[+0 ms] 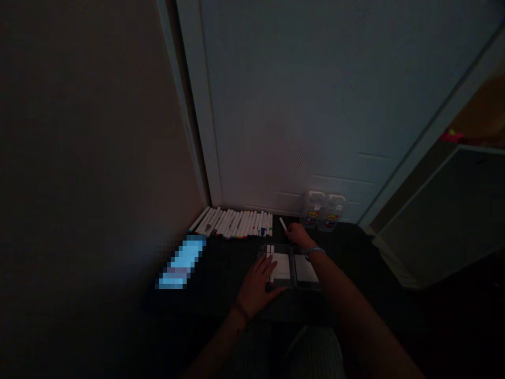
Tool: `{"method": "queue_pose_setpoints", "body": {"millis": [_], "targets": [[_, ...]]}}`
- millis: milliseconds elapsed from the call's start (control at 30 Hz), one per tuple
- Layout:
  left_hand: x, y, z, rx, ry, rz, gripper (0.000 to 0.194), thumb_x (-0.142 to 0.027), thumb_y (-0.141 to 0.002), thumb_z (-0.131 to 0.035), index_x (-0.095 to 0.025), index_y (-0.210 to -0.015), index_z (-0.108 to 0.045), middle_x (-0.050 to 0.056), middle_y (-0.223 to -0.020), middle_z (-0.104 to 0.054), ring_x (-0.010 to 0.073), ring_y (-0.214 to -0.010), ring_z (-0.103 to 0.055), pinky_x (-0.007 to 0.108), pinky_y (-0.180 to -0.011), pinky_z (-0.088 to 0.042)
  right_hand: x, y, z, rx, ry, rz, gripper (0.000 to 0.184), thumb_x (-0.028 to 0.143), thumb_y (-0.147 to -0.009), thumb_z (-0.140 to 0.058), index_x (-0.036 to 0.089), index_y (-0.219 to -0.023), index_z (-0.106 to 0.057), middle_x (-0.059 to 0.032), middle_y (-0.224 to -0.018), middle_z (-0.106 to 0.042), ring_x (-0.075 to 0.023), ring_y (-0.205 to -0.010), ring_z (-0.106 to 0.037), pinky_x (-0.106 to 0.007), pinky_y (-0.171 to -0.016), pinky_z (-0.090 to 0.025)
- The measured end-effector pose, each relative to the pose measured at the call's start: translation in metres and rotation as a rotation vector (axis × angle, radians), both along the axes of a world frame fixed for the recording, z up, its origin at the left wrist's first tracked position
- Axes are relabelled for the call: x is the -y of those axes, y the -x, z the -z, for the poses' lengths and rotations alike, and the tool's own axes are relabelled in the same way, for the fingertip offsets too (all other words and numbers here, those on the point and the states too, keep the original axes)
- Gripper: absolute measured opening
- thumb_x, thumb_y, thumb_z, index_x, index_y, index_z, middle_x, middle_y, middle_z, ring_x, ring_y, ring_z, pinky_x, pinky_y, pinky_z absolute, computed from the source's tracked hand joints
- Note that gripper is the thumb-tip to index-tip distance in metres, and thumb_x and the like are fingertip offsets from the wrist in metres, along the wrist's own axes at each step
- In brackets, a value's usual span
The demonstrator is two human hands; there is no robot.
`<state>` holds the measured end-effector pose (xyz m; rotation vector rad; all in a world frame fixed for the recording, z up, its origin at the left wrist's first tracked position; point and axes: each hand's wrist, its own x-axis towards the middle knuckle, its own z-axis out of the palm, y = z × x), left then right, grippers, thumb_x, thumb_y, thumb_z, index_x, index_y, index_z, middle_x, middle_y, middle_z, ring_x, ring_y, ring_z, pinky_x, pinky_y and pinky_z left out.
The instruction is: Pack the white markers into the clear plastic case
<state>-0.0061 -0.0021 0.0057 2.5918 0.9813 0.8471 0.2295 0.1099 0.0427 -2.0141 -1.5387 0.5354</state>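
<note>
My right hand (300,235) is closed around the lower end of a white marker (282,223), which tilts up and to the left above the dark table. My left hand (258,281) lies with fingers spread over the left edge of an opened clear plastic case (292,263). Two white markers (272,250) lie side by side in the case's left half, partly under my left fingers. Beside them the case shows a pale bottom, and my right forearm hides part of its right half. A long row of white markers (236,223) with coloured ends lies behind the case.
Two clear upright containers (330,213) with handles and colourful labels stand at the back right, against the pale panelled surface (276,105). A lit, pixelated rectangle (182,263) lies at the table's left. A wall (98,158) borders the left side.
</note>
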Motion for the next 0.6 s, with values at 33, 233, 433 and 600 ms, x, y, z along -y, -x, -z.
{"method": "queue_pose_setpoints", "body": {"millis": [33, 233, 433, 600], "targets": [[0.000, 0.000, -0.001, 0.000, -0.001, 0.001, 0.066, -0.054, -0.078, -0.058, -0.025, -0.135, -0.039, 0.007, -0.143, -0.038, 0.0272, -0.134, -0.030, 0.046, -0.107, -0.033, 0.004, -0.003, -0.001, -0.051, -0.039, 0.011, 0.022, 0.034, -0.080, -0.065, 0.013, -0.075, -0.066, -0.0046, -0.072, -0.066, -0.0149, -0.068, -0.063, -0.025, -0.063, -0.048], [0.005, 0.001, -0.013, 0.025, 0.005, 0.002, 0.075, -0.052, -0.076, -0.061, -0.026, -0.140, -0.030, 0.006, -0.146, -0.032, 0.0277, -0.135, -0.024, 0.046, -0.109, -0.027, 0.045, -0.003, -0.011, -0.383, -0.362, 0.101, 0.044, 0.054, -0.078, -0.054, 0.014, -0.092, -0.066, -0.0048, -0.076, -0.067, -0.0145, -0.062, -0.060, -0.023, -0.054, -0.045], [-0.010, 0.006, -0.026, 0.341, 0.099, -0.191, 0.038, -0.033, -0.093, -0.038, -0.026, -0.130, -0.041, 0.006, -0.133, -0.046, 0.0210, -0.124, -0.040, 0.042, -0.105, -0.031, 0.102, 0.020, -0.002, -0.672, -0.616, 0.231, 0.048, 0.058, -0.082, -0.045, 0.016, -0.092, -0.064, 0.0019, -0.064, -0.055, -0.0111, -0.057, -0.049, -0.022, -0.053, -0.038], [-0.033, -0.002, -0.036, 0.531, 0.271, -0.170, 0.032, -0.035, -0.095, -0.031, -0.022, -0.115, -0.052, 0.005, -0.100, -0.061, 0.0175, -0.095, -0.057, 0.033, -0.088, -0.043, 0.124, 0.044, 0.001, -0.659, -0.636, 0.168, 0.034, 0.051, -0.085, -0.047, 0.019, -0.082, -0.058, 0.0025, -0.067, -0.053, -0.0127, -0.063, -0.050, -0.022, -0.058, -0.040]]}}
